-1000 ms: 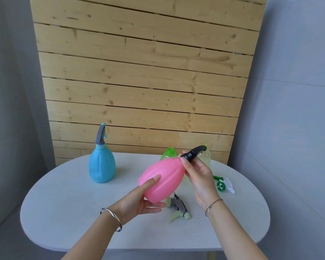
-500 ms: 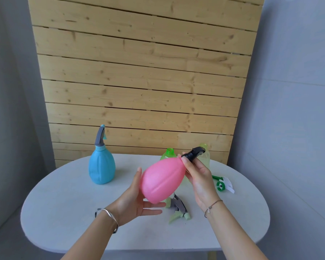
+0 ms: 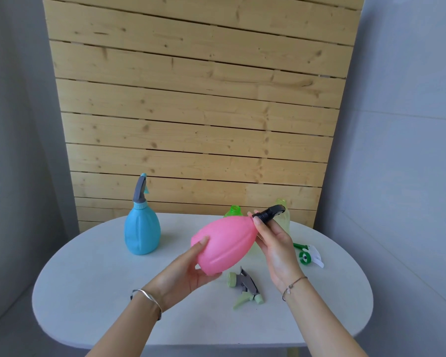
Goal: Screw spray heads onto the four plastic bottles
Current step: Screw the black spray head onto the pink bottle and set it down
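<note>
I hold a pink bottle (image 3: 227, 243) tilted above the table, its neck pointing up and right. My left hand (image 3: 186, 271) cups its base. My right hand (image 3: 273, 243) grips the black spray head (image 3: 268, 214) sitting on the bottle's neck. A blue bottle (image 3: 142, 233) with a grey spray head stands upright at the back left. Behind the pink bottle stand a green bottle (image 3: 234, 211) and a pale yellow bottle (image 3: 282, 217), both with bare necks. Two loose spray heads lie on the table: a grey and pale green one (image 3: 246, 287) and a green and white one (image 3: 308, 256).
The white oval table (image 3: 93, 279) stands against a wooden slat wall (image 3: 191, 112), with grey walls on both sides. Its front edge runs just beyond my forearms.
My left hand shifted its hold on the pink bottle's base, opening and then closing around it again. My right hand stayed on the black spray head.
</note>
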### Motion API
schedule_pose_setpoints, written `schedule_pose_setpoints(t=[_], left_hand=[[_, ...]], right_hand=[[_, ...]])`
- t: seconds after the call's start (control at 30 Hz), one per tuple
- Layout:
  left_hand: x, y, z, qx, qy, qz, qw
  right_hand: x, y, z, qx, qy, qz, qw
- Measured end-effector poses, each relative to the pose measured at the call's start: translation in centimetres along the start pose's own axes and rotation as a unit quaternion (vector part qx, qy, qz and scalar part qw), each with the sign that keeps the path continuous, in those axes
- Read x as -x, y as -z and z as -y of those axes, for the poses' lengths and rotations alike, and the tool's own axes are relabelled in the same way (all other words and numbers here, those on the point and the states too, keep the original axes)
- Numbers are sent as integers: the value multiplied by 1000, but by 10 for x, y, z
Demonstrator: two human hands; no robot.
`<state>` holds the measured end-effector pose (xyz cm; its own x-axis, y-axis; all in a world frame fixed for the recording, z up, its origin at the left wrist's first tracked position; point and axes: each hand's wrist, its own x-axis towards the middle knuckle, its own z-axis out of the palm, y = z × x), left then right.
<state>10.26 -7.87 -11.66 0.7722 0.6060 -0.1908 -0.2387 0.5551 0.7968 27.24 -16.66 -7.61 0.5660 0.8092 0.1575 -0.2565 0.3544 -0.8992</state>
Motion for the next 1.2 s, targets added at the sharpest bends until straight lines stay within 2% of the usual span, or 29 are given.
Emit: schedule_pose_setpoints(t=[0.07,0.13,0.23,0.4,0.53,0.73,0.9,1.1,1.2], left_hand=[[-1,2,-3,2,-21,1,1000],[-1,5,-2,13,15,-3,1000],[1,5,1,-29,62,-13,998],[2,1,-3,-22,-15,-8,1000],[2,4,-1,-5,41,-3,999],[5,1,-6,-26,-16,-1,1000],[6,2,-1,-54,64,-4,997],[6,4,-4,-34,-23,-11,999],[3,3,-2,-10,-7,-26,1000]], right_hand=[[0,1,0,-7,-5,1,1000],[1,-1,-1,-1,-10,7,1000],[3,-3,-1,15,-10,16,1000],[2,0,2,-5,-7,7,1000],[4,-3,3,-1,-6,16,1000],[4,-1,2,-9,-6,15,1000],[4,-4,1,10,-4,27,1000],[2,1,3,-14,-4,9,1000],[3,-1,3,-14,-5,14,1000]])
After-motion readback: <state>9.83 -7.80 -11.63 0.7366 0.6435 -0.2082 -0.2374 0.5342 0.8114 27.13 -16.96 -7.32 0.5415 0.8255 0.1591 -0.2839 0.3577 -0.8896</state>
